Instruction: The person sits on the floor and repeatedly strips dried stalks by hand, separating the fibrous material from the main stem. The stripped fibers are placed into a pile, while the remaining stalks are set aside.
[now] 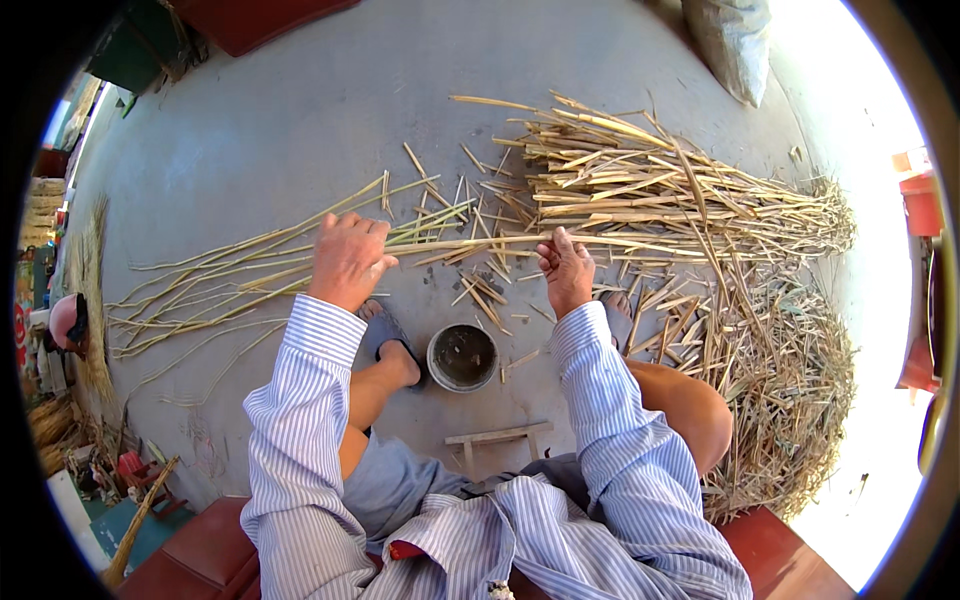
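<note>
My left hand [345, 262] is closed, back upward, on a long pale dry stalk [465, 243]. My right hand [568, 270] pinches the same stalk farther right, thumb and fingertips together, so it runs nearly level between the two hands. Beyond the right hand it overlaps a big bundle of dry stalks [630, 185]. Thin greenish stems [215, 265] fan out on the floor to the left of my left hand, and some green ends [430, 225] show just past it. What lies inside the left fist is hidden.
Between my feet stands a round bowl of dark liquid [463, 357], with a small wooden stool [500, 436] nearer me. Short cut pieces [485, 292] litter the floor. A heap of dry leaves and husks [780, 400] lies at right. A filled sack [730, 45] stands far right.
</note>
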`<control>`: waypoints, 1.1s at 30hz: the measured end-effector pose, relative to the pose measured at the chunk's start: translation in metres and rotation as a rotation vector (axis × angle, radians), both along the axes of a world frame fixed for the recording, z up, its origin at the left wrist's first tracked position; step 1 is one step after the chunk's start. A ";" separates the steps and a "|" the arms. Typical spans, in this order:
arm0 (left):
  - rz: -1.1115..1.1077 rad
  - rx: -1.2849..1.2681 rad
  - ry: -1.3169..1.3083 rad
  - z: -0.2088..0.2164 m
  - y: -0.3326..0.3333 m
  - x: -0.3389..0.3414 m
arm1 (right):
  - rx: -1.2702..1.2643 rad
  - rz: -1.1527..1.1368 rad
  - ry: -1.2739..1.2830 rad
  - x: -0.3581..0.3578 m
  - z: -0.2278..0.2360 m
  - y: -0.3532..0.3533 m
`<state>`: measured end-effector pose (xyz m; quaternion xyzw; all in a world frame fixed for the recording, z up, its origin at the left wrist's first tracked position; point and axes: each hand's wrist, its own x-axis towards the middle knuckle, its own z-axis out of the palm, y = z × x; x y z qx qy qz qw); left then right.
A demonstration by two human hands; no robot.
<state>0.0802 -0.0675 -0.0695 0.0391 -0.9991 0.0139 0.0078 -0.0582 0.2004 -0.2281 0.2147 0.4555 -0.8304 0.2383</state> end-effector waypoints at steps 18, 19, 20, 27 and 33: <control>0.141 0.954 0.794 0.120 0.030 -0.007 | 0.161 0.075 0.496 -0.025 0.223 0.082; 0.095 0.682 0.816 0.121 0.033 -0.009 | 0.174 0.075 0.509 -0.029 0.225 0.079; 0.038 0.414 0.829 0.123 0.038 -0.015 | 0.189 0.065 0.525 -0.032 0.228 0.079; -0.179 0.297 0.446 0.094 0.067 -0.042 | 0.131 0.006 0.527 -0.049 0.218 0.086; -0.136 0.503 0.392 0.087 0.063 -0.049 | 0.108 -0.051 0.495 -0.073 0.221 0.113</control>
